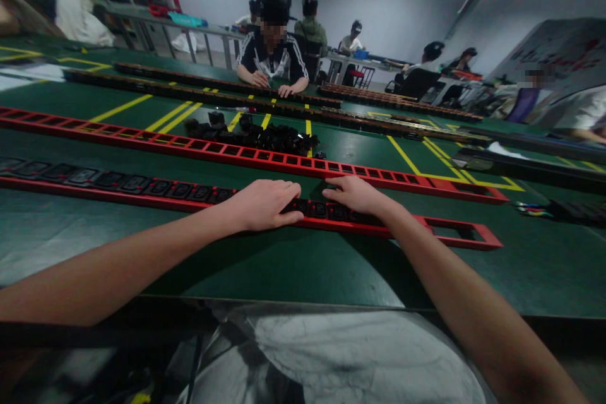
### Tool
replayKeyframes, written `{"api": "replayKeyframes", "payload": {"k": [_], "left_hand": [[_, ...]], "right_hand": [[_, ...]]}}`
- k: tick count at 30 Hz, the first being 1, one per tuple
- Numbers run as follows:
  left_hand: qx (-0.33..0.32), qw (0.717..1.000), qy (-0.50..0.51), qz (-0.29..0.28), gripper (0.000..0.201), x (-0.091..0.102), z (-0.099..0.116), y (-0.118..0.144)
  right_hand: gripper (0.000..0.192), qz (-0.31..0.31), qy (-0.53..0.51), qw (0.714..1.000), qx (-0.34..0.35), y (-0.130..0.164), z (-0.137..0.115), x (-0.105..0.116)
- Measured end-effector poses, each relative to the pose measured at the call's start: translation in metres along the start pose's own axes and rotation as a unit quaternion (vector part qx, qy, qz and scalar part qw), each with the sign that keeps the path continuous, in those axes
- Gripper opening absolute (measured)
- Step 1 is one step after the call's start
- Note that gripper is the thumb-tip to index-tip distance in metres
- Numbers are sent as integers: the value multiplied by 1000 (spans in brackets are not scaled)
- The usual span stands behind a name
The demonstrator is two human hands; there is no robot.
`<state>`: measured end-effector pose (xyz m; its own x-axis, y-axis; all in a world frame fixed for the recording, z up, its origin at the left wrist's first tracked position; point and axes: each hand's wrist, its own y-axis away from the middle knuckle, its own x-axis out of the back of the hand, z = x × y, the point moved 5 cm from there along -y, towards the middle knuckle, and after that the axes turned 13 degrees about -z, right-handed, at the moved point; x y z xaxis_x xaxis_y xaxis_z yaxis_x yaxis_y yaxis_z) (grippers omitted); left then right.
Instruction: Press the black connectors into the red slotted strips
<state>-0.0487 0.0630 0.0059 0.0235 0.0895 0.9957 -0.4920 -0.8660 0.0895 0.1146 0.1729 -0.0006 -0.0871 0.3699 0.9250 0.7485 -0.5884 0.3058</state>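
Red socket strip [445,227], the nearest of several long frames, lies across the green table [303,265] just before the person, black sockets [142,185] seated along its left stretch and bare openings at its right end. Left hand [265,204] rests flat on it, fingers loose and spread, grasping nothing. Right hand [357,194] presses fingertips onto the sockets, likewise unclenched. Loose black sockets [265,134] are heaped beyond a second red frame [284,161]. No lettering is legible anywhere.
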Motion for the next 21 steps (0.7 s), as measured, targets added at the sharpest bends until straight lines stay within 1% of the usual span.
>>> {"api": "replayKeyframes", "payload": {"k": [6,11,21], "left_hand": [[-7,1000,14,5,34,-1,-2,1],[-18,1000,18,12,34,2,-1,2],[-21,999,13,22,34,1,-1,1]], "right_hand": [[41,1,6,1000,3,-1,4,-1],[41,3,-10,1000,15,-4,9,-2],[42,2,-5,1000,7,-4,10,-1]]}}
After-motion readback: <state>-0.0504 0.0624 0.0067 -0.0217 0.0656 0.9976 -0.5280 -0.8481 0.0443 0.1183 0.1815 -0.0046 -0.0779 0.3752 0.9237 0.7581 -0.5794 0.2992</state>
